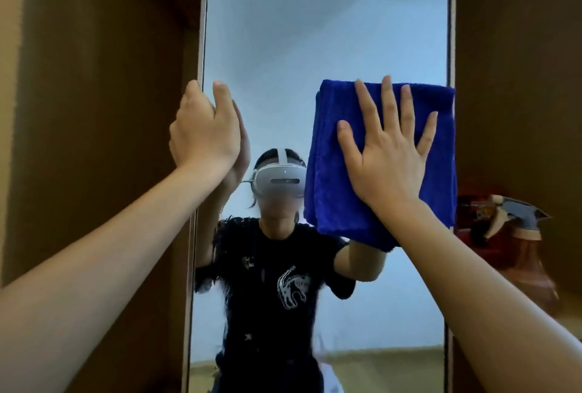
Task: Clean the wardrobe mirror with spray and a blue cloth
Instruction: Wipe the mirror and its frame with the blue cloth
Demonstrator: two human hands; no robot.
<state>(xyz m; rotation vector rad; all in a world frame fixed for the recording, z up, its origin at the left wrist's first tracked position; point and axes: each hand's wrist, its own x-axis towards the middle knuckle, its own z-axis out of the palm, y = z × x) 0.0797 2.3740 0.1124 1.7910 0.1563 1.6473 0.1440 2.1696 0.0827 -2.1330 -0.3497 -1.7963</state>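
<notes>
The tall wardrobe mirror (315, 30) fills the middle of the view between brown wardrobe panels. My right hand (389, 153) lies flat with fingers spread on a folded blue cloth (327, 178), pressing it against the glass near the mirror's right edge. My left hand (204, 131) grips the mirror door's left edge, thumb on the glass and fingers wrapped behind. A brown spray bottle (529, 254) with a grey trigger head stands at the right, blurred, beside my right forearm. The glass reflects a person in a dark shirt wearing a white headset.
A brown wardrobe panel (94, 109) is at the left and another (519, 77) at the right. Something red (472, 219) sits behind the spray bottle. The lower glass shows streaky wet marks (220, 251) near the left edge.
</notes>
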